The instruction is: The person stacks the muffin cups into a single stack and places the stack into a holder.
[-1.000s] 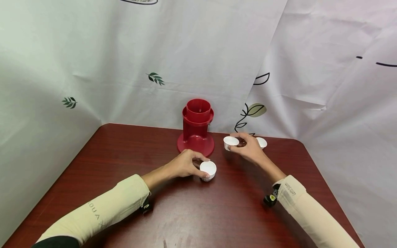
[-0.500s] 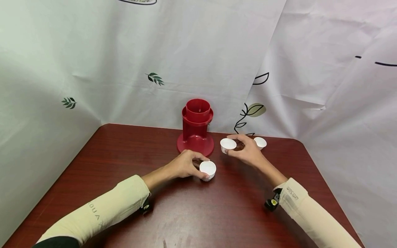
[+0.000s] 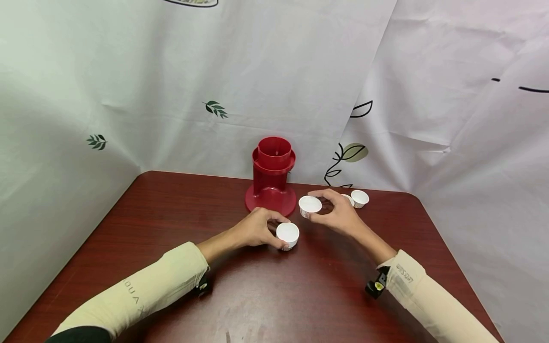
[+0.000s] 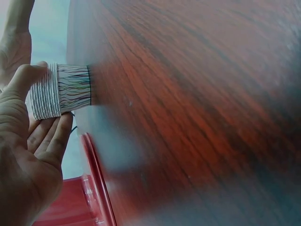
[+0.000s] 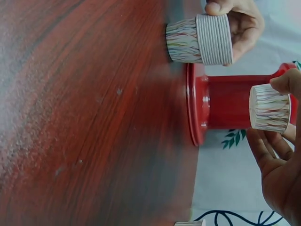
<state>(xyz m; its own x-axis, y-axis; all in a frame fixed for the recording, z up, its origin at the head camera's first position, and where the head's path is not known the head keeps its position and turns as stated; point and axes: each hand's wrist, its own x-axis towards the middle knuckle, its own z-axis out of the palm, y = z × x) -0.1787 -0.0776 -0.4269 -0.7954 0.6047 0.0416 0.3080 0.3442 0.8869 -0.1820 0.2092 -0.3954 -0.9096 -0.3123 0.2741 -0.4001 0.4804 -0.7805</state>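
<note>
The left hand [image 3: 253, 229] grips a white paper cup [image 3: 287, 235] that stands on the surface [image 3: 171, 214], near the middle and just in front of the base of the red dispenser [image 3: 272, 176]. In the left wrist view the thumb and fingers [image 4: 47, 136] curl round the cup's pleated upper wall, and the cup's base meets the wood.

The right hand [image 3: 339, 214] pinches a second white cup [image 3: 310, 205] between thumb and fingers. In the right wrist view this cup [image 5: 269, 108] is lifted off the surface, level with the dispenser's column [image 5: 225, 101], and does not touch it. The two held cups are near each other but apart.

The dispenser stands upright at the middle of the far edge, its round foot flat on the wood. Two more small white cups lie toward the far right corner: one [image 3: 359, 198] in the open, one [image 3: 348, 198] partly hidden behind the right hand.

Open room: the whole left half of the surface is bare wood, from the far left corner to the near edge. The near centre, between the two forearms, is also bare. On the right, a bare strip runs between the right sleeve [image 3: 429, 300] and the right edge. White sheeting [image 3: 171, 85] hangs close behind the far edge and along both side edges.
</note>
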